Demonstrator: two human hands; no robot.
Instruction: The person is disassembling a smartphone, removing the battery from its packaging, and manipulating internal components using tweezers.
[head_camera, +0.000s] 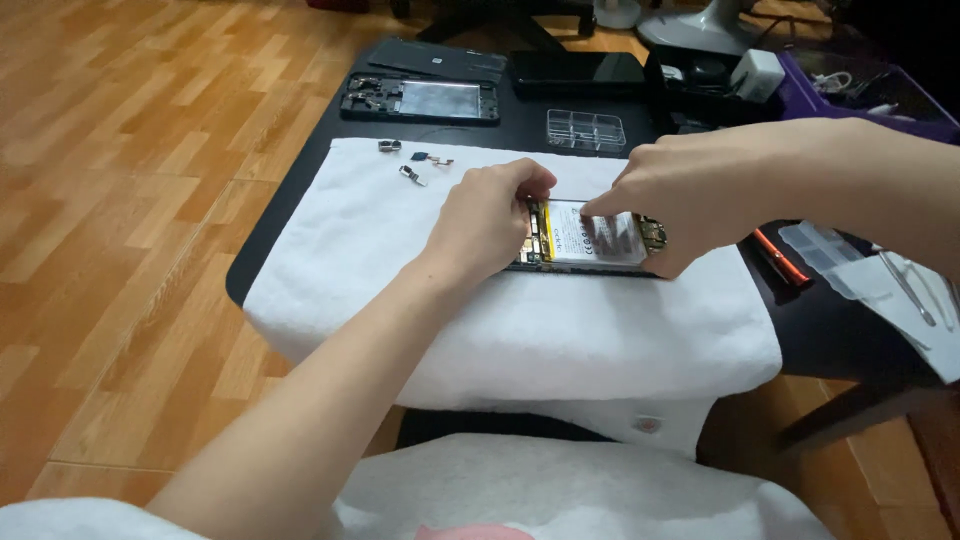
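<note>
Fingers of both hands, left hand (487, 222) and right hand (668, 195), clamp the opened phone (585, 240) on a white towel (380, 250) overhanging the dark worktop (300, 175); wooden floor (120, 200) lies open left.

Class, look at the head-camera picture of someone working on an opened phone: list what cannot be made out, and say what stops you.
- Opened phone, head view: its left end is covered by the left hand, its right end by the right hand.
- Small metal parts on the white towel: too small to identify.
- Tweezers: the far end is cut off by the right edge.
- Items in the purple tray: dark and blurred.
</note>
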